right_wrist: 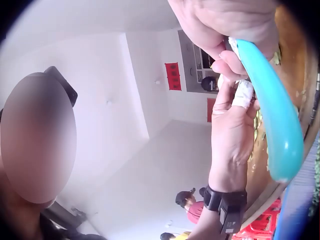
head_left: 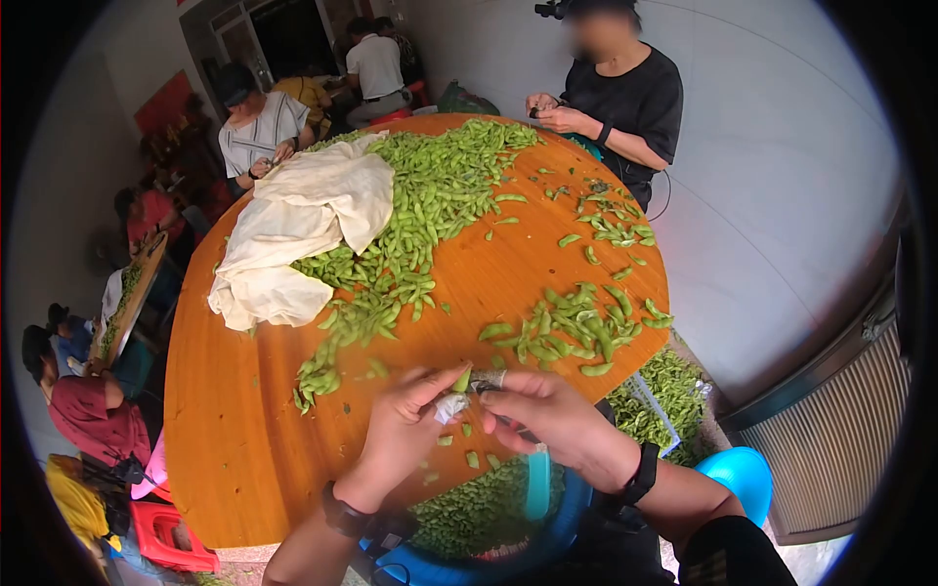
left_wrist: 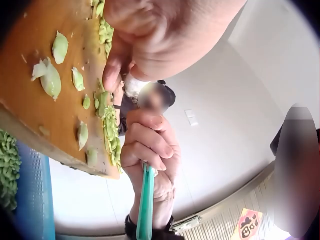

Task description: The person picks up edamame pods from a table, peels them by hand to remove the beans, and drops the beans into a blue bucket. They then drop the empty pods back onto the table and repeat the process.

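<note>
My left hand (head_left: 396, 430) pinches a green bean pod (head_left: 462, 380) over the table's near edge. One of its fingers has a white wrapping (right_wrist: 243, 94). Close beside it, my right hand (head_left: 567, 420) grips a tool with a teal handle (right_wrist: 275, 110). That handle sticks out below the palm, and the fingers hide the working end. In the head view the fingertips of both hands meet near the pod. Pale green pod pieces (left_wrist: 50, 80) lie on the wooden table (head_left: 264, 430) below. Beneath the hands stands a blue tub (head_left: 576, 503) of small green beans (head_left: 469, 518).
A large pod heap (head_left: 420, 205) and a cream cloth (head_left: 303, 205) cover the table's far left. Smaller pod piles (head_left: 576, 327) lie at its right. A crate of pods (head_left: 664, 400) and a blue basin (head_left: 738, 483) stand right of the table. Several people sit around.
</note>
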Motion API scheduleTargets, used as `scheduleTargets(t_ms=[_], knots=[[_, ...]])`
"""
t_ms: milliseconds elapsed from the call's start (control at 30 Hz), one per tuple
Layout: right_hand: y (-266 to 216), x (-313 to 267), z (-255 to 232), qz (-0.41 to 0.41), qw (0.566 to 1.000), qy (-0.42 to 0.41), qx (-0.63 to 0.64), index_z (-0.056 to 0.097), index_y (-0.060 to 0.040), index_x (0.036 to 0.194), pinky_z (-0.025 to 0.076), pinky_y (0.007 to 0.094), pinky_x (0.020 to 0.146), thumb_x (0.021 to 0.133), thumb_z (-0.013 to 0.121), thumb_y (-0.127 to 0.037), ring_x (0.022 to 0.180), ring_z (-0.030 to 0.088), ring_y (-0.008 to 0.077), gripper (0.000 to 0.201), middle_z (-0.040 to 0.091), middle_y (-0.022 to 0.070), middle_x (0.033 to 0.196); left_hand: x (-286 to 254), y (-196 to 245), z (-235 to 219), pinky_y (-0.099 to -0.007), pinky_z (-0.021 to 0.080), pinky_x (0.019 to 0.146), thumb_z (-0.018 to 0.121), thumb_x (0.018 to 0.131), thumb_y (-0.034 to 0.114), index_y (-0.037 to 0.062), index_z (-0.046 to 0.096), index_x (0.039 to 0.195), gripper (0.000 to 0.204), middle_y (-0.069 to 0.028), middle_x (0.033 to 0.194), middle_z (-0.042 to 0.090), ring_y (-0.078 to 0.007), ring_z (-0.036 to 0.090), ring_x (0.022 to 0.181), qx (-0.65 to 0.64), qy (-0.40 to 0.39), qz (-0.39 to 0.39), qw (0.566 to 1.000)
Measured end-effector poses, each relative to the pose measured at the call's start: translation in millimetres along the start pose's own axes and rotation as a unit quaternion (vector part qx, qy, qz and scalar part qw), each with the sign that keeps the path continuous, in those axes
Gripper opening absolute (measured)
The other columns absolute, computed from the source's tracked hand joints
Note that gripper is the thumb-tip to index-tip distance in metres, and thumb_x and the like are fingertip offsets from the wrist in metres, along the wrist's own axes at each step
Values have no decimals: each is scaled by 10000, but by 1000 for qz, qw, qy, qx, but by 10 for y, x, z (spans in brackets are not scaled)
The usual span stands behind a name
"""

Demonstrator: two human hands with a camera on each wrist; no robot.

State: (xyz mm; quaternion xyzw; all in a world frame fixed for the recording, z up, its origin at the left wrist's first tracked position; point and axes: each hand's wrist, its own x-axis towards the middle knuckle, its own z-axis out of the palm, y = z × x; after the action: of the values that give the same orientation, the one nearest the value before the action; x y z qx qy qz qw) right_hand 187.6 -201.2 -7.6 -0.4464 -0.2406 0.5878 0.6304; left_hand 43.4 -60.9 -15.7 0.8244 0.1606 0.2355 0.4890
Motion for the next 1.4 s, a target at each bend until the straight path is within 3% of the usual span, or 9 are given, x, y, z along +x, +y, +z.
scheduleTargets(t_ms=[100, 167, 300, 467, 900, 1033, 1233, 1300, 1400], knots=[[-35, -5, 76, -9, 997, 13, -71, 627, 6, 979, 370, 208, 427, 974, 530, -112, 505, 497, 56, 154, 592, 4, 731, 32, 20, 28, -232, 526, 652, 645, 805, -105, 58, 655, 1196, 423, -53, 877, 644, -107, 624, 752, 28, 13, 21, 999], [-53, 3, 107, -18, 993, 31, -116, 633, -2, 993, 380, 206, 442, 975, 527, -108, 508, 500, 51, 151, 590, -6, 726, 42, -11, 53, -256, 496, 613, 674, 786, -90, 72, 662, 1173, 420, -70, 831, 625, -140, 609, 708, 89, 47, 92, 991], [-9, 33, 91, -29, 985, 25, -167, 642, -33, 1042, 387, 205, 462, 970, 529, -87, 523, 493, 37, 145, 576, -18, 719, -3, -8, 33, -271, 510, 649, 699, 770, -63, 63, 671, 1164, 415, -71, 834, 657, -159, 616, 735, 122, 39, 61, 990], [116, 127, 89, -83, 972, 32, -219, 644, -53, 1066, 358, 197, 484, 964, 523, -72, 565, 460, 21, 160, 551, -38, 717, -42, -92, 41, -264, 507, 663, 712, 767, -51, 46, 679, 1126, 373, -54, 827, 653, -145, 608, 747, 42, 67, 72, 994], [48, 264, 121, 33, 998, 45, -38, 625, -64, 1037, 296, 200, 414, 959, 537, -91, 502, 431, 40, 121, 538, -22, 703, -49, -230, 7, -236, 525, 710, 573, 855, -113, 17, 607, 1212, 381, -50, 939, 584, -120, 613, 828, -98, 31, 13, 995], [49, 317, 11, 69, 996, 7, 49, 606, -65, 1076, 275, 202, 397, 943, 551, -84, 489, 437, 62, 145, 557, 1, 723, -32, -246, -15, -235, 549, 699, 570, 879, -81, 27, 631, 1206, 349, -53, 986, 622, -118, 647, 783, -176, 40, -35, 983], [89, 362, -135, 98, 992, -35, 69, 599, -63, 1120, 274, 203, 385, 940, 551, -96, 492, 447, 69, 189, 566, 8, 734, 21, -197, -163, -242, 555, 660, 618, 873, -30, 53, 656, 1183, 323, -59, 1032, 650, -121, 647, 775, -306, -31, -160, 938], [86, 366, -118, 105, 991, -38, 68, 601, -62, 1120, 278, 203, 384, 938, 553, -101, 492, 449, 68, 191, 568, 8, 734, -1, -202, -109, -235, 543, 648, 571, 872, -72, 36, 637, 1192, 344, -53, 991, 634, -114, 638, 751, -278, -25, -157, 947], [73, 354, -28, 68, 998, 6, 5, 605, -61, 1100, 292, 203, 379, 935, 557, -103, 491, 456, 64, 176, 571, 5, 724, -70, -117, -27, -222, 503, 609, 426, 871, -132, 4, 568, 1226, 406, -31, 929, 589, -84, 604, 715, -36, 8, -43, 998]])
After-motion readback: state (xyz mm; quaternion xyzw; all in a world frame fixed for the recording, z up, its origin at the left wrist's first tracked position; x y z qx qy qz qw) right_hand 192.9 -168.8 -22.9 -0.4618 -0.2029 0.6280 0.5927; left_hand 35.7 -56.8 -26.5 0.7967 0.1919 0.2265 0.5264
